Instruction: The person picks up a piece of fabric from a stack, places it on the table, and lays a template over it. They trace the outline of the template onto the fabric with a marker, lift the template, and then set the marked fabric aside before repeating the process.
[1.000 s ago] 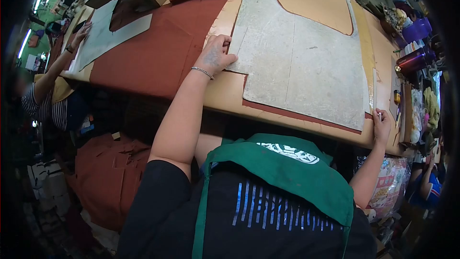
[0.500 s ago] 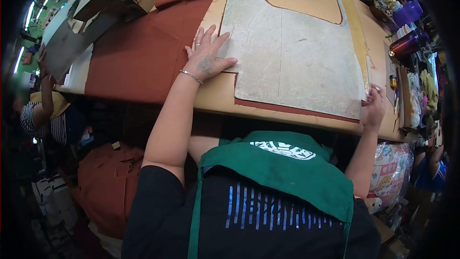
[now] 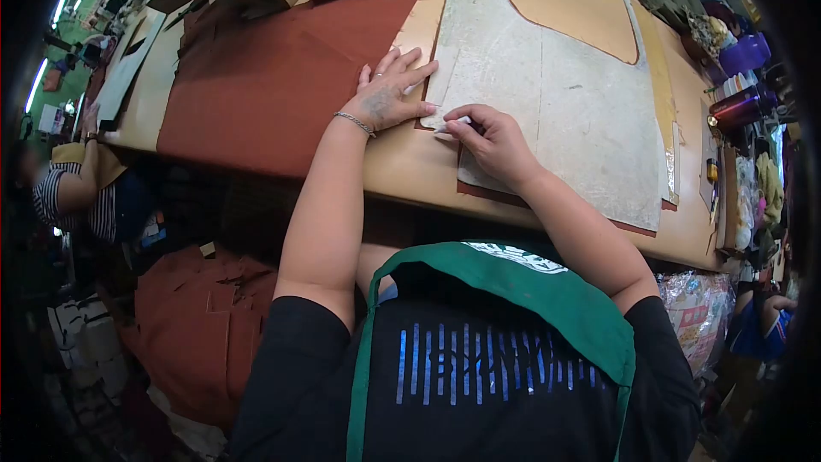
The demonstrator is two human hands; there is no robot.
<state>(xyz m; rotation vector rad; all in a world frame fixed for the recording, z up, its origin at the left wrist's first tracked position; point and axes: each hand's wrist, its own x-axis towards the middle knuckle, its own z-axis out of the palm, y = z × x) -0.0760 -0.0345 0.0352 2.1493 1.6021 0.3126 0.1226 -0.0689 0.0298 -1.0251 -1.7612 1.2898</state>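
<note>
Template: I see the pale grey sheet [image 3: 590, 137] on the bench [image 3: 410, 167], its lower side close along the near edge, a rim of rust cloth [image 3: 483, 192] showing beneath.
Left hand: the left hand [image 3: 386, 96] lies spread, thumb at the sheet's left side.
Right hand: the right hand [image 3: 498, 144] pinches a slim tool [image 3: 464, 120] by the sheet's lower-left notch; I cannot tell its kind.
Handling: I judge the sheet light and stiff, the cloth soft, easily shifted.
Hold: I'd press flat near the border.
</note>
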